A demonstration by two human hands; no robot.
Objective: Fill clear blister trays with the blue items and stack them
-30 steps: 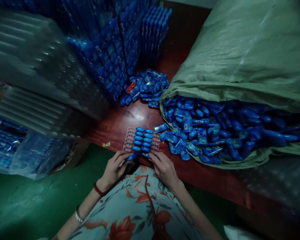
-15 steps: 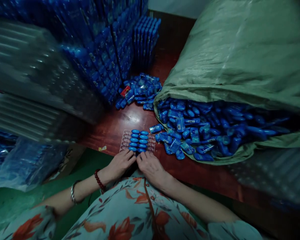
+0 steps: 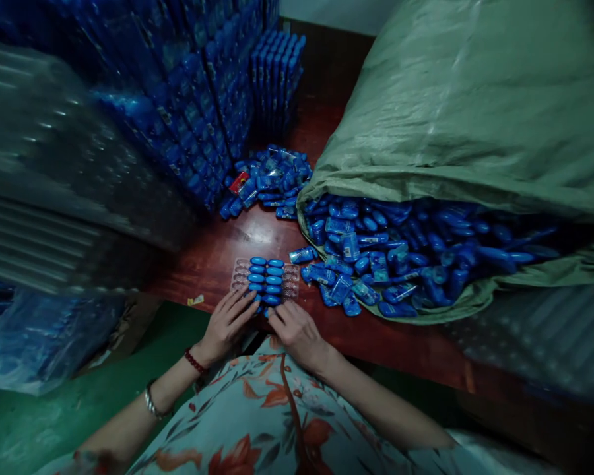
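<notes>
A clear plastic tray (image 3: 291, 280) with moulded hollows lies at the table's near edge. Two columns of glossy blue oval packets (image 3: 273, 280) fill its middle, while hollows at both sides show bare. My left hand (image 3: 230, 322) rests over the tray's near left corner, fingers stretched out, their tips on the lower left packets. At the near end, my right hand (image 3: 297, 331) has its fingers curled and its fingertips at a lowest blue packet, which is partly hidden. A red bead bracelet (image 3: 194, 360) and a silver bangle (image 3: 152, 400) circle my left wrist and forearm.
A big green woven sack (image 3: 455, 119) lies open at the right, spilling blue packets (image 3: 371, 247) onto the reddish table (image 3: 188, 267). Behind the tray is a smaller heap (image 3: 272, 175) with one red packet (image 3: 238, 182). Filled blue stacks (image 3: 188, 105) and clear tray stacks (image 3: 39, 231) stand left.
My left hand has slid up over the lower left packets with its fingers more spread. My right hand stays at the tray's near end. The whole view has shifted slightly.
</notes>
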